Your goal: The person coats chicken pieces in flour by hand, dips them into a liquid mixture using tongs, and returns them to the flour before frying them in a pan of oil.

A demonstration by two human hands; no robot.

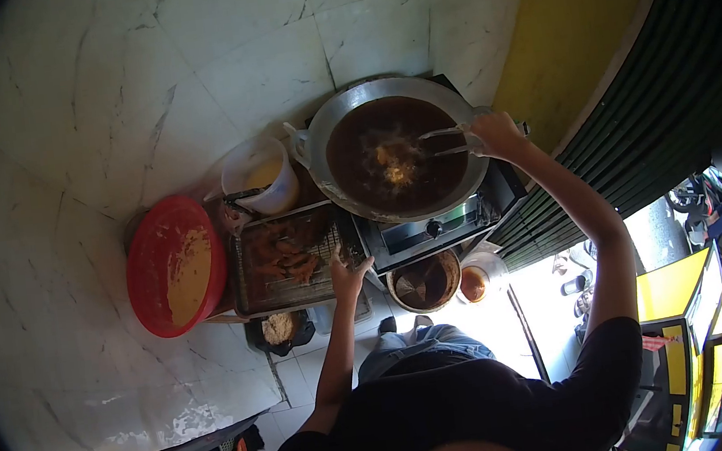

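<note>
Metal tongs (444, 132) are in my right hand (496, 134), their tips apart over dark oil in a large wok (339, 108). A golden piece of frying food (396, 166) bubbles in the oil just left of the tips. My left hand (349, 278) is at the near right corner of a metal tray (286, 306), thumb outside the rim and fingers over the inner side. Fried, orange-brown pieces (288, 253) lie on the tray, toward its middle and left, with a wire rack (328, 245) at its right part.
The wok sits on a gas stove (433, 228). Left of the tray stand a red basin (137, 278) with pale batter and a white bucket (284, 190). Below are a dark container of crumbs (279, 328), a round pot (425, 282) and a clear tub (474, 284). A corrugated shutter (632, 105) runs along the right.
</note>
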